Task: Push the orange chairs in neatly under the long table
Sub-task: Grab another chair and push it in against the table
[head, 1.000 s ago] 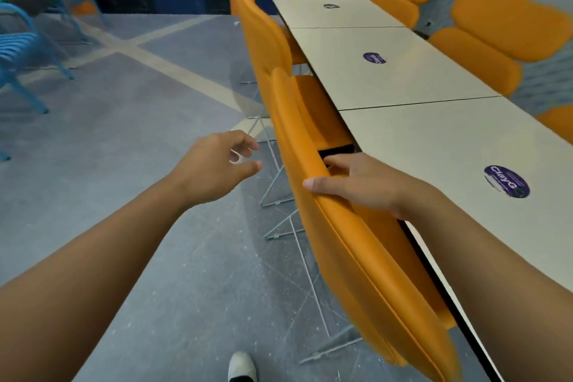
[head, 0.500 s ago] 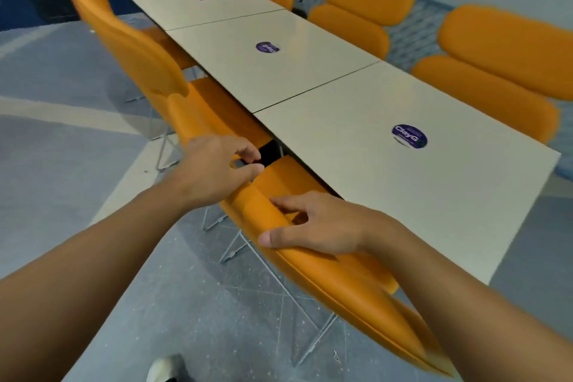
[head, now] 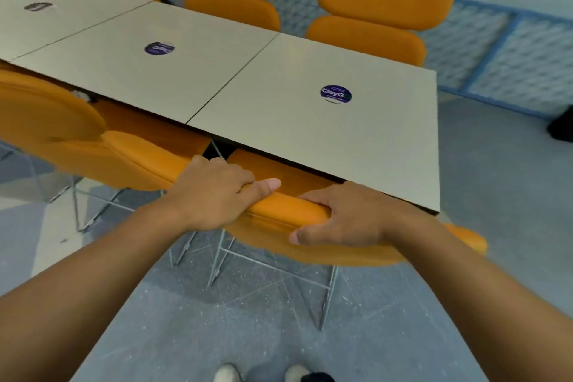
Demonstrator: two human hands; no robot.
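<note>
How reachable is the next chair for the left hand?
Likely yes: the next chair stands beside the held chair, nothing between, but the left hand grips the held one and must let go first.

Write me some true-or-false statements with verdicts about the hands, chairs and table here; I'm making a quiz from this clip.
1. The left hand and right hand both hold the near chair by its backrest. True.
2. The near chair's seat reaches under the long table. True.
3. A laptop lies on the long table. False: only round stickers show.
4. The table's far side has no seats. False: orange chairs stand there.
</note>
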